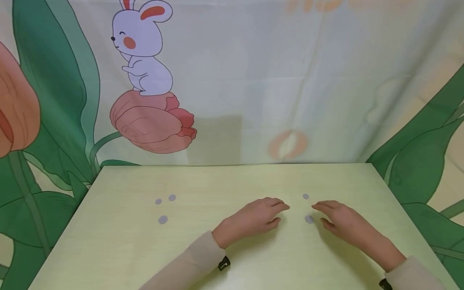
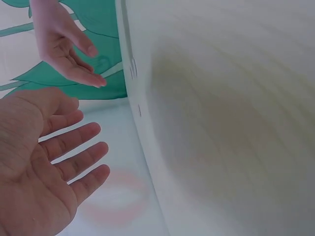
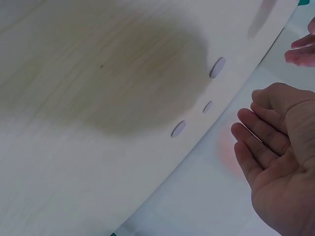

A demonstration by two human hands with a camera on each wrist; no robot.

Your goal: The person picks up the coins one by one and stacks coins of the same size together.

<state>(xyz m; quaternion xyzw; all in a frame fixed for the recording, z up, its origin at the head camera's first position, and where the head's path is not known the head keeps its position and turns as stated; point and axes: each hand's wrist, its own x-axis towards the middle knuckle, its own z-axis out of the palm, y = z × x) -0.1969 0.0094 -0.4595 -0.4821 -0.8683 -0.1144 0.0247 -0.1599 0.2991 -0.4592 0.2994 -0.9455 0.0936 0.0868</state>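
Both hands hover over the table, palms down and fingers loosely bent, with nothing held. The left hand lies right of the table's middle, its fingertips pointing right. Facing it, the right hand points left, close to a larger grey disc and a smaller grey disc, touching neither. In the left wrist view, the left palm shows with its fingers spread slightly, the right hand beyond. The right wrist view shows the right palm and three flat discs, one a grey disc.
On the table's left side lie three more flat grey discs, among them a grey disc. A printed cloth with a rabbit, tulips and leaves hangs behind the table's back edge. Shadows fall below both arms.
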